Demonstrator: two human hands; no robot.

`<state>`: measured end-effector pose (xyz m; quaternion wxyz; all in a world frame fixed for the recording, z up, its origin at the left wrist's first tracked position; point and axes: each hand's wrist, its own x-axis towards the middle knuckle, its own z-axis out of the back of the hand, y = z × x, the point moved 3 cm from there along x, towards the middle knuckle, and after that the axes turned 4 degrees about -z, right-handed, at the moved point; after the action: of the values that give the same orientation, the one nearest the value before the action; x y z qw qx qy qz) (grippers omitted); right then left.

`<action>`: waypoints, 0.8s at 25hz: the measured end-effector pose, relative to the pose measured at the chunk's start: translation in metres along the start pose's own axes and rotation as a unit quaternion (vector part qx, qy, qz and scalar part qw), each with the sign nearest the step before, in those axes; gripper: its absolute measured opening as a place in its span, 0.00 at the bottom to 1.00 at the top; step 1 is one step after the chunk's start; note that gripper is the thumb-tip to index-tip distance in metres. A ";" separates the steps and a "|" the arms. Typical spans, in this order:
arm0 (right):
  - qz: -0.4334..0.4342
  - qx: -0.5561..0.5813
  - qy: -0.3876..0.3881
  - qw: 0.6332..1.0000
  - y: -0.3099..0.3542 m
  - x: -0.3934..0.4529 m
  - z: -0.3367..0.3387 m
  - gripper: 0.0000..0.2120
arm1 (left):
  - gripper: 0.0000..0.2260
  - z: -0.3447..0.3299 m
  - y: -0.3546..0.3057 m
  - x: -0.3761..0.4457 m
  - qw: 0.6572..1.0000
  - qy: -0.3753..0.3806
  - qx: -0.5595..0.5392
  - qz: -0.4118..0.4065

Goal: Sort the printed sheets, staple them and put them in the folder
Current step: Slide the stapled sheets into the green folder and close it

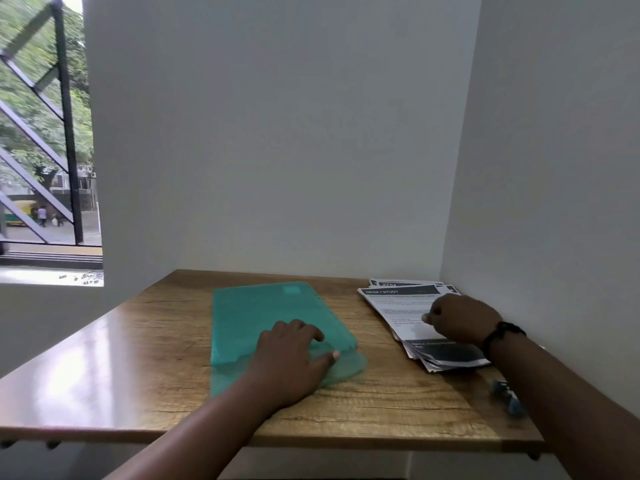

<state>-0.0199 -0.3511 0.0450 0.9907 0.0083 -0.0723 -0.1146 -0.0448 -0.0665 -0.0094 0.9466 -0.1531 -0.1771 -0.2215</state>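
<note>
Folder point(273, 313): green, laid flat at centre of the tabletop point(138, 375).
Left hand point(294, 355): pressed flat on the folder's near end, fingers relaxed.
Right hand point(460, 320): fingers curled, top sheet pinched.
Printed sheets point(408, 306): fanned pile, right of frame.

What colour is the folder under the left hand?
The folder is translucent teal green; the head view, the only one, shows it clearly.

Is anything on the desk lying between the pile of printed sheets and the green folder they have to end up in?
Nothing visible does. Bare wooden desk separates the printed sheets from the green folder. The left hand rests on the folder's near end.
</note>
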 end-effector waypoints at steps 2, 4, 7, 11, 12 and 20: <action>0.021 -0.019 -0.013 1.000 0.004 0.026 -0.008 0.10 | 0.20 0.002 0.008 0.006 0.998 -0.038 -0.009 0.051; 0.057 0.002 0.000 0.998 0.020 0.050 -0.017 0.14 | 0.25 0.000 0.016 0.015 0.998 -0.015 0.031 0.061; 0.095 -0.002 0.044 0.994 0.051 0.075 -0.018 0.21 | 0.37 -0.014 0.023 0.030 0.984 0.143 0.086 0.058; 0.084 -0.164 0.137 0.973 0.080 0.107 -0.023 0.45 | 0.43 -0.032 0.033 0.059 0.967 0.228 0.068 0.087; 0.075 -0.203 0.153 0.964 0.084 0.115 -0.021 0.50 | 0.44 -0.035 0.034 0.066 0.967 0.229 0.068 0.090; 0.102 -0.328 0.232 0.910 0.097 0.155 -0.013 0.54 | 0.45 -0.051 0.048 0.084 0.968 0.228 0.075 0.072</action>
<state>0.1529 -0.2918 0.0575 0.9328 -0.2984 0.2004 -0.0250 0.0621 -0.0755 -0.0313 0.9842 -0.0390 0.0389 -0.1682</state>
